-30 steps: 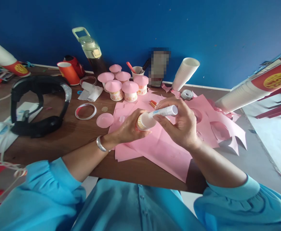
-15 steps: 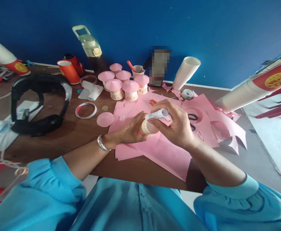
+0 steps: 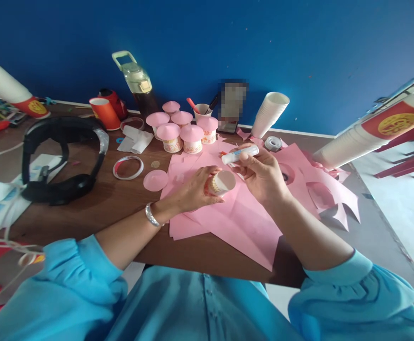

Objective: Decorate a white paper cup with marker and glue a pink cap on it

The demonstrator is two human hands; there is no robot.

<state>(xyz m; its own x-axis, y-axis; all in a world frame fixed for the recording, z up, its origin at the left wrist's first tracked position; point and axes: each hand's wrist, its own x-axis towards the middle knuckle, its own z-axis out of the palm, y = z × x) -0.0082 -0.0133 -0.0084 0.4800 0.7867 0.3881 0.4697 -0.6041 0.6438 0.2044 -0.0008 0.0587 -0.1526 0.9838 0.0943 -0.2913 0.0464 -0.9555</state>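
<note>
My left hand (image 3: 197, 190) is wrapped round a small printed paper cup (image 3: 224, 182), tilted with its pale round end toward me. In my right hand (image 3: 261, 173) a white glue stick (image 3: 240, 154) is pinched, apart from the cup and just above it. Both hands are over several pink paper sheets (image 3: 242, 232) on the brown table. A pink paper cone (image 3: 156, 180) lies left of the sheets. Behind my left hand stand several printed cups topped with pink cones (image 3: 191, 137).
A black headset (image 3: 63, 161) and a roll of tape (image 3: 127, 167) lie on the left. At the back are a bottle (image 3: 137, 83), an orange cup (image 3: 104, 113), a phone (image 3: 231, 106) and stacked white cups (image 3: 269, 113). Cut pink scraps (image 3: 329, 194) lie right.
My right hand has lifted the glue stick off the cup's end and turned it sideways, up and away. My left hand still holds the cup in about the same place.
</note>
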